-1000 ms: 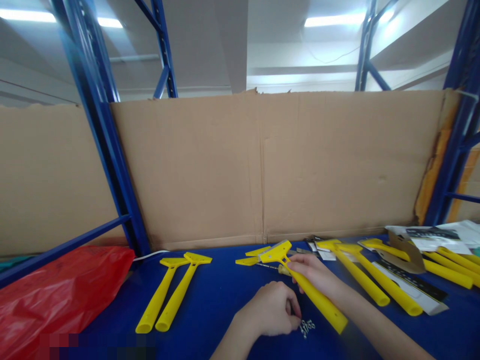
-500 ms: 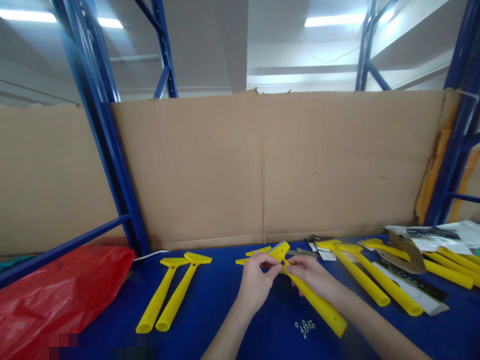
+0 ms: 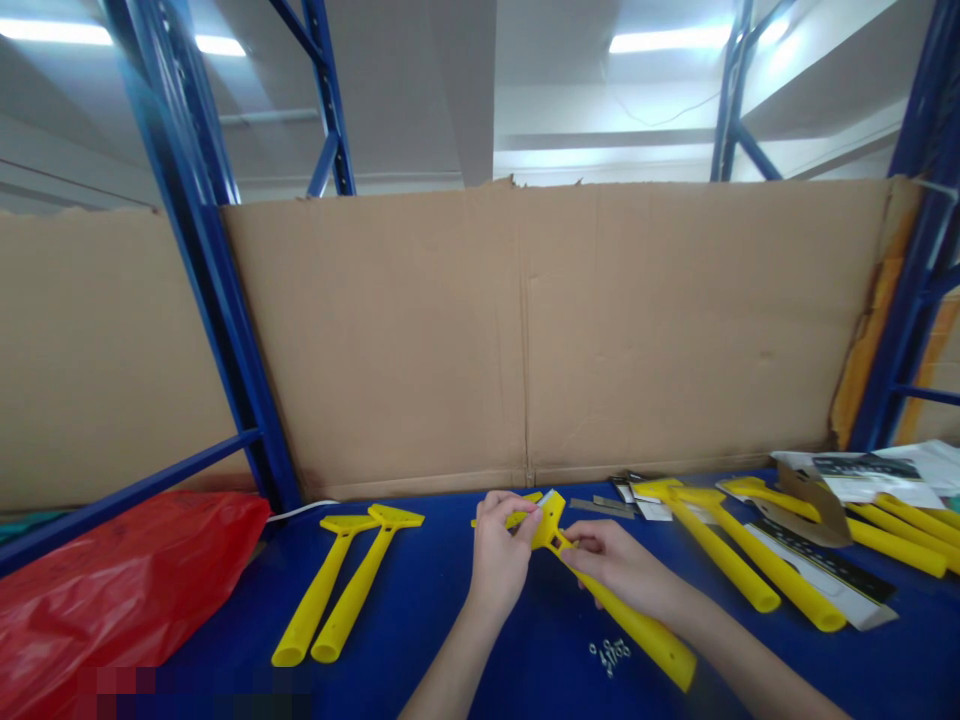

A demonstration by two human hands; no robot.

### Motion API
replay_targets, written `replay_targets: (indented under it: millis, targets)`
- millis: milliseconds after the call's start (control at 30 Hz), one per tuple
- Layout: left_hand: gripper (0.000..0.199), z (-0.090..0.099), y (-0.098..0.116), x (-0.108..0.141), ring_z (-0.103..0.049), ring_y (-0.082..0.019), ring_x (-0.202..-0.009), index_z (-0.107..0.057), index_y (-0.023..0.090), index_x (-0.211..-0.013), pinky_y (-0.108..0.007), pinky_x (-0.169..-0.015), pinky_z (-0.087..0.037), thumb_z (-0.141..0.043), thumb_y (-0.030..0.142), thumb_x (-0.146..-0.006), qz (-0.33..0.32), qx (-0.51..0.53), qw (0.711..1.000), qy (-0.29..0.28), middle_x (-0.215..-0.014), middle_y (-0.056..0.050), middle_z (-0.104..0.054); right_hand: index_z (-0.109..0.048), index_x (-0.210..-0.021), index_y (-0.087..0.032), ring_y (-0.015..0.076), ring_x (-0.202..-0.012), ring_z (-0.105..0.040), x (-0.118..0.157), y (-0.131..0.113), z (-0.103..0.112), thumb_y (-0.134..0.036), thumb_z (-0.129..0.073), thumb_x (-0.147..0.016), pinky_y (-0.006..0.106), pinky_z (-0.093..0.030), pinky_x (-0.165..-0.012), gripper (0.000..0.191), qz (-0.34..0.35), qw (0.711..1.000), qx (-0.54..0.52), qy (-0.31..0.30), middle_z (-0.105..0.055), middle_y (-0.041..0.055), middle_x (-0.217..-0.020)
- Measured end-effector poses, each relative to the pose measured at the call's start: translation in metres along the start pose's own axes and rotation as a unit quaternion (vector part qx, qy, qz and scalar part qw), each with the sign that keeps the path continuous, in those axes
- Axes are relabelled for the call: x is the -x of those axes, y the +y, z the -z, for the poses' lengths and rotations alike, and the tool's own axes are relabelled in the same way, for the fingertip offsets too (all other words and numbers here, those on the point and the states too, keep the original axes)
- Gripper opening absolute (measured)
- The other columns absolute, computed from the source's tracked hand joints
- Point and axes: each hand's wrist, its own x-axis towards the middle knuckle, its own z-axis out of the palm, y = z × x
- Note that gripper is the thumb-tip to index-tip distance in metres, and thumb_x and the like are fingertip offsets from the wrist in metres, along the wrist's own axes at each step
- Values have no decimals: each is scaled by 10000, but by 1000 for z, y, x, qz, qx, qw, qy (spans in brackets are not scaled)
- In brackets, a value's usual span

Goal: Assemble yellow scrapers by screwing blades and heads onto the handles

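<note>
A yellow scraper (image 3: pixel 651 636) is tilted across the middle, its head up to the left and its round handle down to the right. My right hand (image 3: pixel 621 568) grips it by the neck, just below the head. At the left end of the head, my left hand (image 3: pixel 498 562) is closed, thumb and fingertips pinching the edge where a thin metal blade (image 3: pixel 548 499) shows. My fingers hide part of that edge. Behind my left hand lie yellow scraper heads, mostly covered. Small nuts and screws (image 3: pixel 611 655) lie loose below the held handle.
Two yellow scrapers (image 3: pixel 355 590) lie at left beside a red plastic bag (image 3: pixel 142 590). More scrapers (image 3: pixel 780 570) and black-and-white packaging (image 3: pixel 825 570) are at right. Flat metal blades (image 3: pixel 604 507) lie behind my right hand. A cardboard wall (image 3: pixel 525 330) closes the back, between blue posts.
My left hand has moved from the scraper's neck to the left end of its head. The head has turned and lowered slightly; my right hand keeps its hold.
</note>
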Motion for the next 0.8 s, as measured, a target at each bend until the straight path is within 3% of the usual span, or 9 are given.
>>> replay_targets:
  millis: [200, 333, 433, 667, 800]
  targets:
    - [98, -2, -4, 2, -580, -197, -853, -706, 210, -663, -343, -787, -430, -623, 192, -710, 0, 9, 1000, -22, -838, -43, -639, -577, -718, -175, 74, -460, -409, 4, -2, -1, -293, -549, -794, 193, -347, -456, 144, 62, 993, 101, -13, -430, -61, -548]
    - [79, -3, -5, 1, -593, -186, -783, -692, 188, -644, -320, -749, -439, -623, 179, -681, 34, 52, 997, -47, -784, -45, -644, -546, -644, -173, 81, -495, -379, 3, -1, 1, -264, -531, -796, 193, -296, -455, 177, 96, 981, 168, -13, -415, -51, -546]
    - [19, -3, -2, -2, -587, -157, -671, -670, 164, -635, -287, -675, -452, -660, 172, -622, 87, 126, 987, -56, -722, -39, -650, -532, -622, -173, 87, -521, -371, 1, 0, 2, -262, -534, -790, 197, -277, -465, 191, 117, 973, 198, -12, -406, -48, -555]
    - [345, 8, 6, -4, -597, -130, -540, -632, 151, -758, -232, -544, -434, -791, 204, -457, 266, 256, 925, -89, -595, 3, -655, -560, -620, -172, 94, -555, -403, 1, 3, 2, -263, -548, -789, 199, -296, -502, 193, 142, 967, 210, -22, -435, -40, -583]
    - [338, 7, 2, -3, -588, -109, -526, -643, 148, -740, -219, -533, -430, -803, 217, -451, 236, 244, 938, -72, -595, 16, -650, -566, -620, -173, 92, -531, -372, 1, 4, 1, -252, -545, -788, 203, -287, -491, 187, 133, 973, 189, -24, -425, -42, -564]
